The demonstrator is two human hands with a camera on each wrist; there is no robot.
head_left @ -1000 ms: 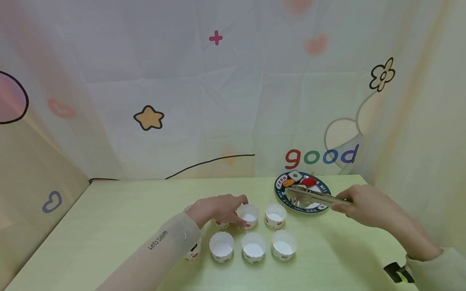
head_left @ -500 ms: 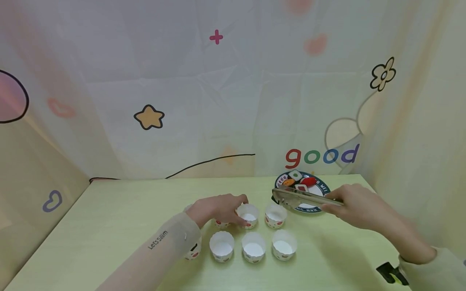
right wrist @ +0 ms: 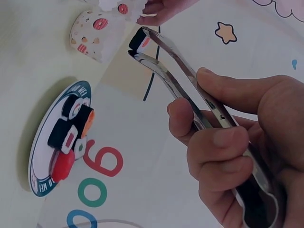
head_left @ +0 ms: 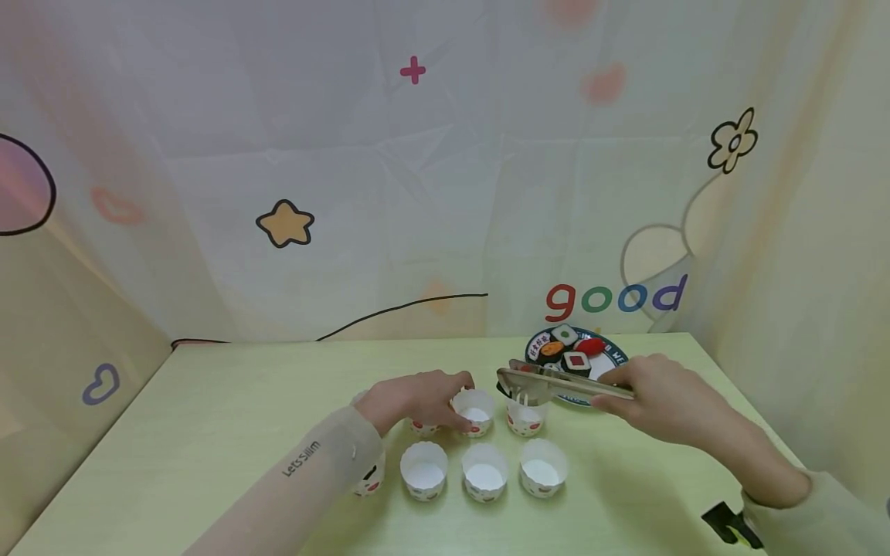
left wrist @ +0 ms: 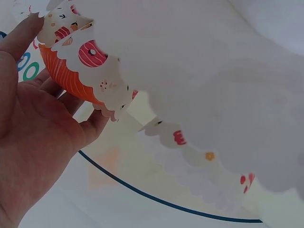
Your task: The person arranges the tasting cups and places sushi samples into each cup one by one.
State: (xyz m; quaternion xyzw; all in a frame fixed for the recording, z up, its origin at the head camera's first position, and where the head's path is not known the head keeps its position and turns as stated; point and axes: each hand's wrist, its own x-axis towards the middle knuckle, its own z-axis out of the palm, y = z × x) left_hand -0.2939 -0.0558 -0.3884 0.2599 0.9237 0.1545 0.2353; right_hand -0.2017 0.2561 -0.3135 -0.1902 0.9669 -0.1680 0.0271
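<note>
My right hand [head_left: 667, 394] grips metal tongs [right wrist: 209, 102]. A toy sushi roll [right wrist: 138, 40], black outside with a red and white end, is pinched between the tong tips. In the head view those tips hover over the rightmost white paper cup [head_left: 525, 421] of the back row. My left hand [head_left: 434, 398] holds the neighbouring paper cup [head_left: 478, 421] with curled fingers and thumb on its sides. That cup's printed side [left wrist: 102, 71] shows close up in the left wrist view. The left hand and sleeve partly hide cups at the left.
A round plate [head_left: 617, 356] with a dark blue patterned rim carries several toy sushi pieces at the back right. In the front row stand more paper cups [head_left: 424, 472], [head_left: 484, 473], [head_left: 543, 469]. A printed cloth [head_left: 361, 193] hangs behind the table [head_left: 229, 432].
My right hand has moved left, carrying the tongs and the sushi roll from over the plate to above the rightmost back cup. The left hand stays in place on its cup.
</note>
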